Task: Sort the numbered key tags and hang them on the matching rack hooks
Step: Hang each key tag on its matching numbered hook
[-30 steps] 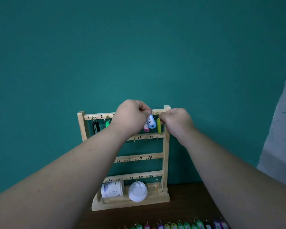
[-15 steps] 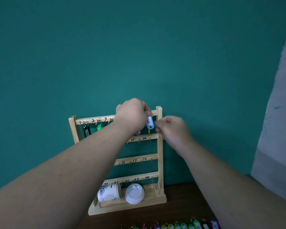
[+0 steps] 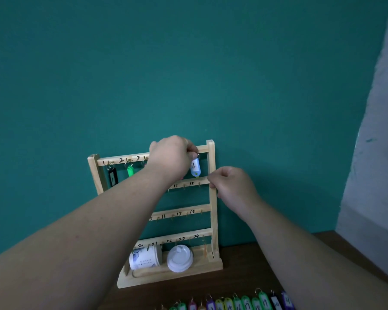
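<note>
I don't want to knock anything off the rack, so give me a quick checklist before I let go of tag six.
1. Tag 6 ring seated on hook: cannot tell, left hand covers it.
2. Rack steadied: ok, right hand holds it.
3. Nothing else behind tag 6: not ok, yellow tip shows below it.
4. Tag 1 and tag 2 hanging: ok.
5. Hook 7 free: cannot tell, left arm hides it.
6. Spare tags on table: ok.

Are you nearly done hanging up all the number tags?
Not nearly. Done: black tag 1 and a green tag hang on the top bar. In hand: the left hand pinches the ring of blue tag 6 at its hook. Left: the visible lower hooks look bare, and a row of tags waits on the table.
</note>
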